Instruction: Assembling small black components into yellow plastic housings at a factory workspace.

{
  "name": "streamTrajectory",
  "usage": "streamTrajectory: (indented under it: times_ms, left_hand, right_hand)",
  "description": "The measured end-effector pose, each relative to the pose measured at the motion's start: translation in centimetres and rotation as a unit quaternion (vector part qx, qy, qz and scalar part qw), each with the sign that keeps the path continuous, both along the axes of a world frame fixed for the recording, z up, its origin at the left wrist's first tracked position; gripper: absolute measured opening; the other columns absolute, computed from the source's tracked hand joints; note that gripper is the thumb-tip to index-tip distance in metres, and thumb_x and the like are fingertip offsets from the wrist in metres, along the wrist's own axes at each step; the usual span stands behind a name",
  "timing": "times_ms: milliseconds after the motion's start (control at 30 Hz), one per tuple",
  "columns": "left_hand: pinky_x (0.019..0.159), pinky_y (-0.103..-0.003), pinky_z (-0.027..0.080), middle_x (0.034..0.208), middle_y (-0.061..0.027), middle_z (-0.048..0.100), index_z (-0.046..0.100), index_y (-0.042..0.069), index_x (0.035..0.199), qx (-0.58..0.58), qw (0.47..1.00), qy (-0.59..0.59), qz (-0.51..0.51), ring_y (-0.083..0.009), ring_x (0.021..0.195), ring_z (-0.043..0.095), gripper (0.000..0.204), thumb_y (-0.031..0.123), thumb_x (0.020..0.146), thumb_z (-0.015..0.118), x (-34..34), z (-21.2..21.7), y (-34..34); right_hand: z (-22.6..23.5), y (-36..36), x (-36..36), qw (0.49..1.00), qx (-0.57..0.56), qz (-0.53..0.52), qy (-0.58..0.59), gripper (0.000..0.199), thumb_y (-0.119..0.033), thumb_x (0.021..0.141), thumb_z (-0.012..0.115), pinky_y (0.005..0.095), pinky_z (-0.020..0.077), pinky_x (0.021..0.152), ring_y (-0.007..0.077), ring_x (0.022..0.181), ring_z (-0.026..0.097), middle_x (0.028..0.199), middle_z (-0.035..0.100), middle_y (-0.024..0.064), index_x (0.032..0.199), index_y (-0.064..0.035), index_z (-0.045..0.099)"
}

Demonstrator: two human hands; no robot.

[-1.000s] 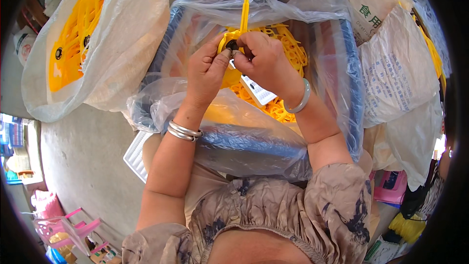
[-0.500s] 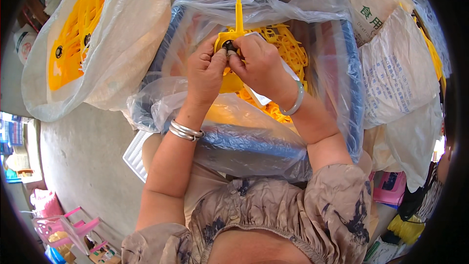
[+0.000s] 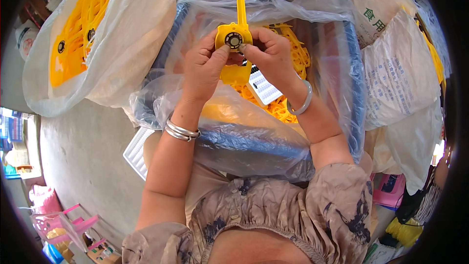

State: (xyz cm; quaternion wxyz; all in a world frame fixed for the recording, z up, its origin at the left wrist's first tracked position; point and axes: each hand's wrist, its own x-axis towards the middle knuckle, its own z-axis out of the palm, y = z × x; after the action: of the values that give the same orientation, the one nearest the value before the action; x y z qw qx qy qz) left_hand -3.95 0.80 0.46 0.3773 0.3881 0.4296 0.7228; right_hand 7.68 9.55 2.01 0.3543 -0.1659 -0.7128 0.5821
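Between my two hands is a yellow plastic part (image 3: 241, 12) with a long narrow stem pointing away from me. A round black bearing-like ring (image 3: 233, 40) with a pale centre sits in its rounded head. My left hand (image 3: 202, 66) grips the part's left side, thumb at the ring's lower edge. From the other side my right hand (image 3: 271, 51) holds it, thumb beside the ring. Below the hands a white tray (image 3: 264, 88) with small black pieces lies on loose yellow plastic parts (image 3: 295, 58). A wider yellow piece (image 3: 235, 74) hangs just under my fingers; whether it joins the held part I cannot tell.
The yellow parts fill a blue crate (image 3: 355, 83) lined with clear plastic film (image 3: 234, 161). At left stands a white sack (image 3: 141, 44) with yellow parts carrying black rings. White sacks (image 3: 398, 68) crowd the right side. A pink stool (image 3: 73, 227) is at lower left.
My right hand has shifted slightly right and its fingers have come off the ring, which now shows fully. The yellow part has risen a little away from me. More of the white tray shows.
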Motion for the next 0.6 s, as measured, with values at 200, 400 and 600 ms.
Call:
streamTrajectory:
  times_ms: [200,400,600]
  left_hand:
    - [0.062,-0.021,0.050,0.086,-0.0067,0.057,0.049,-0.003,0.106,0.001,1.000,-0.008,0.002,-0.0121,0.068,0.060,0.024,0.001,0.083,0.042,0.0,-0.2,-0.1]
    - [0.058,-0.020,0.050,0.084,-0.0072,0.058,0.050,-0.003,0.104,-0.020,0.999,0.016,0.029,-0.0122,0.062,0.061,0.023,0.001,0.083,0.041,0.5,0.1,-0.6]
    - [0.056,-0.021,0.051,0.085,-0.0089,0.059,0.050,-0.003,0.108,-0.012,0.998,-0.063,-0.002,-0.0130,0.059,0.061,0.028,0.000,0.081,0.042,-0.1,-0.1,-0.1]
  right_hand:
    - [-0.1,-0.5,-0.1,1.000,-0.001,-0.004,0.003,0.012,-0.003,0.074,0.054,0.0189,0.0441,0.059,0.0051,0.066,0.051,0.073,0.058,0.0032,0.083,0.0045,0.055]
    - [-0.8,-0.6,-0.2,1.000,-0.017,-0.017,0.004,0.011,-0.005,0.073,0.055,0.0181,0.0403,0.054,0.0038,0.061,0.047,0.070,0.054,0.0010,0.081,0.0029,0.055]
    - [-1.4,0.2,-0.9,0.997,-0.070,0.009,0.035,0.011,-0.004,0.072,0.056,0.0180,0.0373,0.051,0.0038,0.060,0.046,0.070,0.054,0.0008,0.080,0.0031,0.055]
